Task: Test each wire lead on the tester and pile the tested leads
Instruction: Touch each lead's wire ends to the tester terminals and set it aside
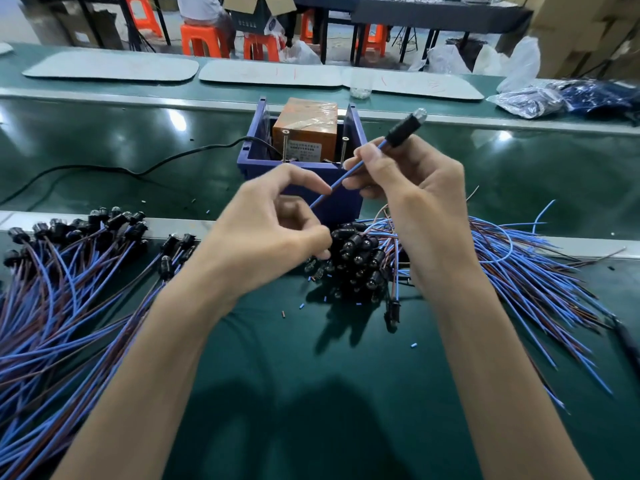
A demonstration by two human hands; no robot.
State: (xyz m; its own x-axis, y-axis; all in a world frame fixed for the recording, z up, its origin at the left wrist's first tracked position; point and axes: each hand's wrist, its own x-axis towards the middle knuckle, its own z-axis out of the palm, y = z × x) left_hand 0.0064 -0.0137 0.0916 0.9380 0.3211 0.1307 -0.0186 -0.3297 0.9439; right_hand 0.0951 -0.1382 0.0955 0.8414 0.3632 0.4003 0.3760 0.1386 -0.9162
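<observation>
I hold one wire lead (349, 173) in both hands above the green mat. It has blue and brown wires and a black bulb holder (403, 128) at its upper end. My right hand (398, 181) pinches the wires just below the holder. My left hand (277, 216) pinches the lower end of the wires between thumb and forefinger. Right behind my hands stands the tester (304, 133), an orange block in a blue plastic box with two upright screws. One pile of leads (62, 282) lies at the left; another pile (450, 265) lies under and to the right of my hands.
A black cable (138, 169) runs left from the tester across the belt. White mats (110, 65) lie on the far bench, plastic bags of parts (568, 97) at far right. Orange stools and a seated person are beyond. Small bits of cut insulation (413, 345) dot the mat.
</observation>
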